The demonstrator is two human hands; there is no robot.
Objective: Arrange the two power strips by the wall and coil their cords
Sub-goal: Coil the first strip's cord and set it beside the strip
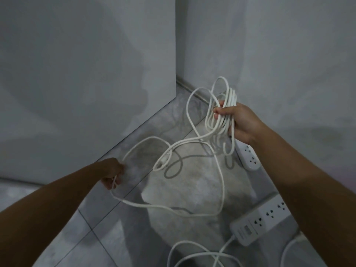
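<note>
My right hand (pixel 240 122) grips a bundle of several white cord loops (pixel 219 116), held up in front of the right wall. The same white cord (pixel 221 182) trails down in a wide slack loop to my left hand (pixel 113 174), which pinches it low near the left wall. A white plug (pixel 163 158) hangs in the middle of that cord. One white power strip (pixel 250 157) lies by the right wall, partly behind my right forearm. A second power strip (pixel 264 218) lies on the floor at the lower right, its own cord (pixel 202 255) loose at the bottom edge.
Two grey walls meet at a corner (pixel 175 79) straight ahead. The floor is grey tile (pixel 86 237) with a pale patch in the middle. A skirting strip (pixel 192 91) runs along the foot of the right wall.
</note>
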